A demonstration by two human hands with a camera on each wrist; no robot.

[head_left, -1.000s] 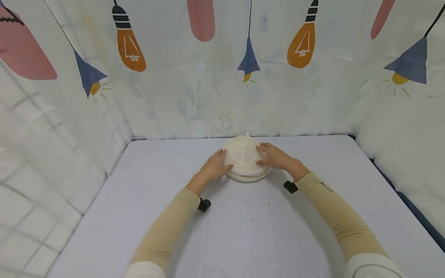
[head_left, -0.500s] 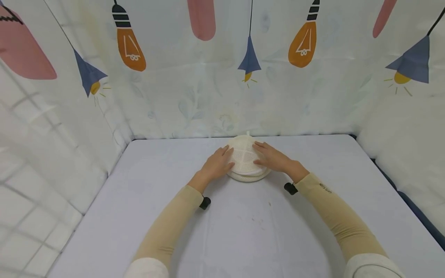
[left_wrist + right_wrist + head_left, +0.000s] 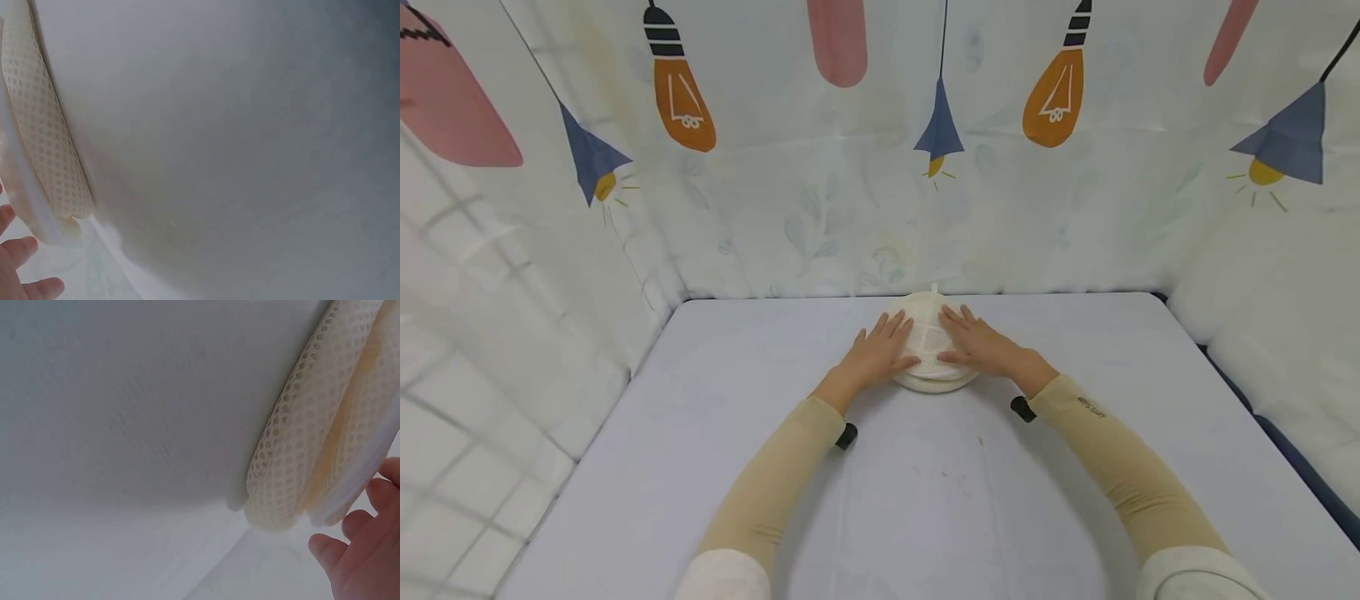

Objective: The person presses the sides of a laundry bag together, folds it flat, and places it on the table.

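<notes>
A round cream mesh laundry bag [image 3: 928, 343] lies squashed low at the back middle of the table, a small tab sticking up behind it. My left hand [image 3: 874, 357] rests on its left side with spread, fairly straight fingers. On the opposite side, my right hand [image 3: 988, 346] lies over the top in the same way. The left wrist view shows the bag's honeycomb mesh side [image 3: 47, 131] with a smooth pale band above it, my fingertips [image 3: 22, 249] near the edge. Stacked mesh folds [image 3: 300, 444] show in the right wrist view, beside my right fingers [image 3: 328, 547].
A white cloth covers the table [image 3: 925, 517], with a few small brownish marks [image 3: 955, 477] in front of the bag. A curtain [image 3: 850, 208] printed with lamps and bulbs hangs right behind the table's back edge and along both sides.
Both hands have slid inward over the top of the mesh bag, closer to each other, and their fingers have spread. The bag stays in about the same place.
</notes>
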